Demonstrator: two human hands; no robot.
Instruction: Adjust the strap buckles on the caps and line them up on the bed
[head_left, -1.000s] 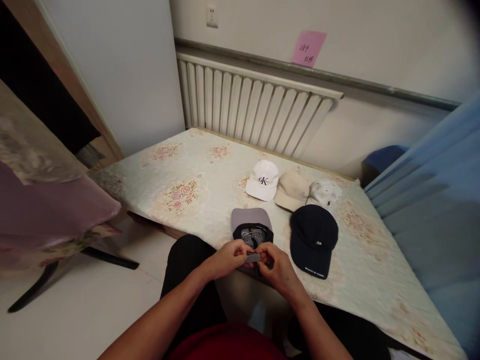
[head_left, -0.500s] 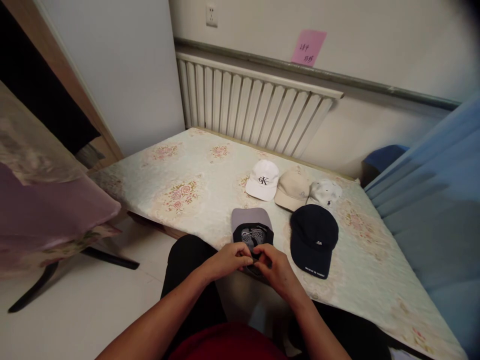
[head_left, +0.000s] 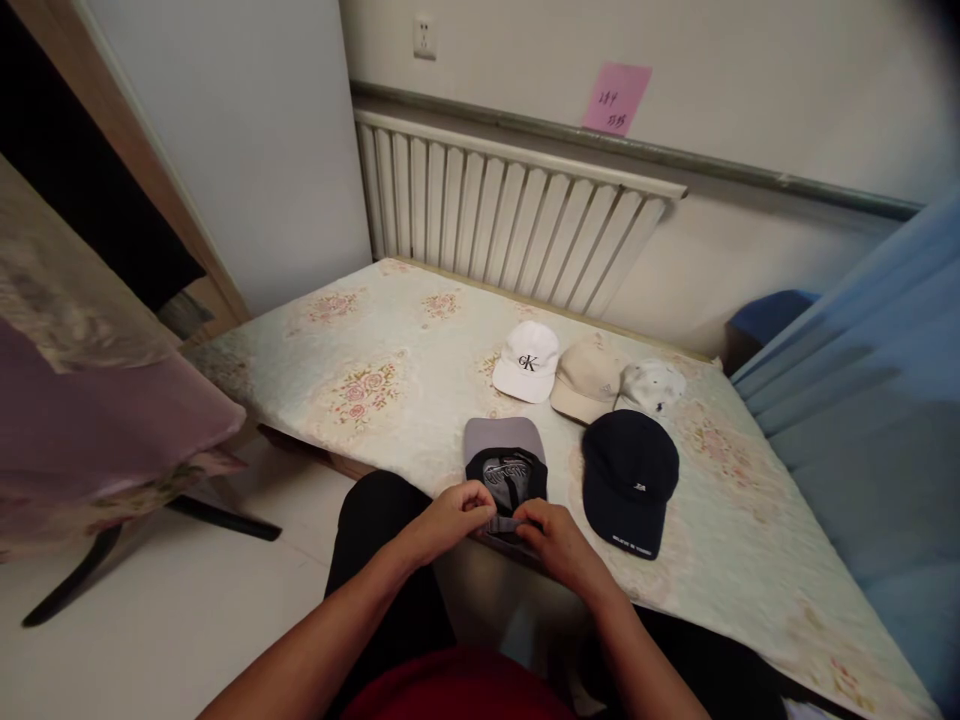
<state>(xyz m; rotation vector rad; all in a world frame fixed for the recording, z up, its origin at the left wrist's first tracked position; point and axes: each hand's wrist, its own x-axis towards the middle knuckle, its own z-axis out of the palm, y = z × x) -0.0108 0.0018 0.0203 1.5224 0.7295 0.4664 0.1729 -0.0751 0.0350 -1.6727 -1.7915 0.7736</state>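
Note:
An upturned grey baseball cap (head_left: pixel 504 437) lies at the near edge of the floral-covered surface, brim pointing away and dark inner lining showing. Its back strap (head_left: pixel 504 524) runs between my two hands. My left hand (head_left: pixel 456 518) is closed in a pinch at the strap's left end. On the other end, the fingers of my right hand (head_left: pixel 555 533) are pinched together. Just right of it rests a navy cap (head_left: pixel 628 470), crown up. Behind stand a white cap (head_left: pixel 526 360) with black letters, a beige cap (head_left: pixel 589 378) and a white cap with a small dark logo (head_left: pixel 652 387).
The floral-covered surface (head_left: pixel 420 370) stretches along a white radiator (head_left: pixel 487 205). Blue curtain (head_left: pixel 870 430) hangs at the right. A cloth-draped piece of furniture (head_left: pixel 112 420) with dark legs is at the left. A pink note (head_left: pixel 618 98) is on the wall.
My hands have moved slightly apart, my right hand to the right, so the grey strap now shows between them. The caps stay in place.

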